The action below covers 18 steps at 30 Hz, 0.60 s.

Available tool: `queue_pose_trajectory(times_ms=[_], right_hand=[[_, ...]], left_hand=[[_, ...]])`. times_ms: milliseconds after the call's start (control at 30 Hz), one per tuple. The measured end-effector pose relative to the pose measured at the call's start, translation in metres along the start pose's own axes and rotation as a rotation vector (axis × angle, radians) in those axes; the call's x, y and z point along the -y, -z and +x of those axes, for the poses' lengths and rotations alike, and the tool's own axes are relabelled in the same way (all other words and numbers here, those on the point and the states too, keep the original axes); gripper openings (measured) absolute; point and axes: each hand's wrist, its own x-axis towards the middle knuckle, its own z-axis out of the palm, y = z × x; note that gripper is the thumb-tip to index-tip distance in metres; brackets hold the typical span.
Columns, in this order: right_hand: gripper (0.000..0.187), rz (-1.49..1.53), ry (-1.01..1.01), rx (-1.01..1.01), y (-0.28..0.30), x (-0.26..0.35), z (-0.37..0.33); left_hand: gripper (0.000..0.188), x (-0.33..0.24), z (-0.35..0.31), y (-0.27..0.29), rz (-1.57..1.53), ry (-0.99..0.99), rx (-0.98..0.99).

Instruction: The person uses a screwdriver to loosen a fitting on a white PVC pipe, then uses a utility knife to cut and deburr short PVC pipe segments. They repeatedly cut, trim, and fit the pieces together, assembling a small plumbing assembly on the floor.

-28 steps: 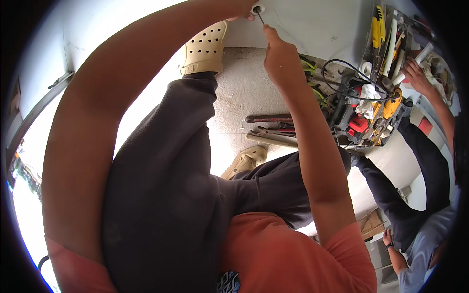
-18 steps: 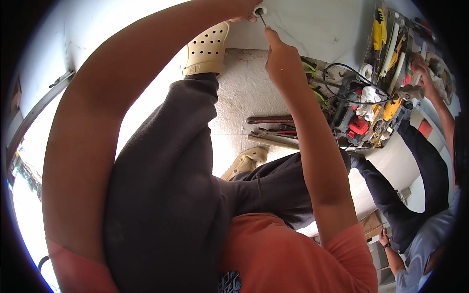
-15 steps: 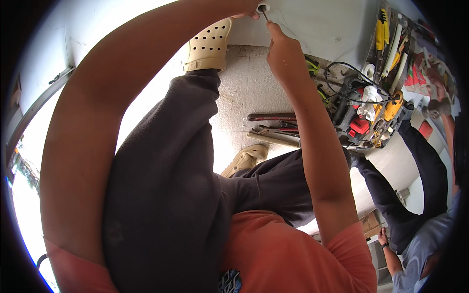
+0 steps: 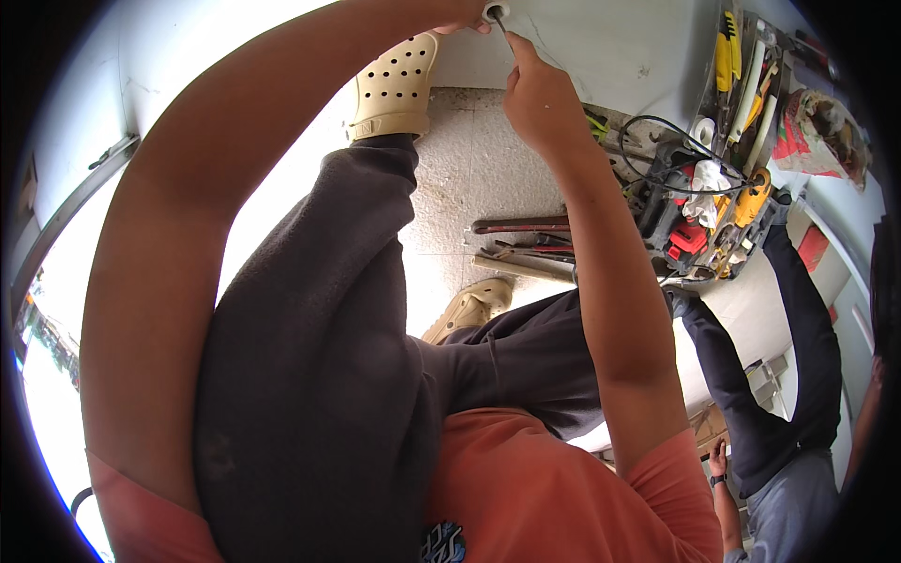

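Note:
At the top edge a white round fitting (image 4: 489,12) with a dark opening sits against a pale panel. My left hand (image 4: 466,16), partly cut off by the picture's edge, has its fingers closed at the fitting's side. A thin dark metal tool (image 4: 499,22) runs into the opening. My right hand (image 4: 546,98) is closed round the tool's other end, with the index finger stretched along it. The tool's handle is hidden in my palm, so I cannot tell its exact kind.
A tool tray (image 4: 709,267) with a red battery, yellow tools and black cable stands right of my right arm. Long red-handled tools (image 4: 521,226) lie on the floor by my shoes. Further right, another person (image 4: 793,479) in dark trousers is close by.
The view has shifted slightly, with both my hands still at the fitting and the tool still in it. At the right, the other person's raised arm and the tool it held have left that spot.

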Motion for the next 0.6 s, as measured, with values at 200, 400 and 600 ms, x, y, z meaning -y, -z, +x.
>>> queue_pose_trajectory(times_ms=[200,400,600], right_hand=[[0.057,0.033,-0.034,0.073,0.014,0.003,-0.029],[0.047,0.030,-0.106,0.045,0.010,0.015,0.002],[0.057,-0.007,-0.187,0.157,0.014,0.014,-0.018]], left_hand=[[0.063,-0.002,0.001,-0.001,0.005,-0.013,-0.013],[0.064,-0.003,-0.003,0.003,-0.016,-0.016,0.014],[0.065,-0.001,-0.003,0.002,-0.004,-0.006,-0.041]])
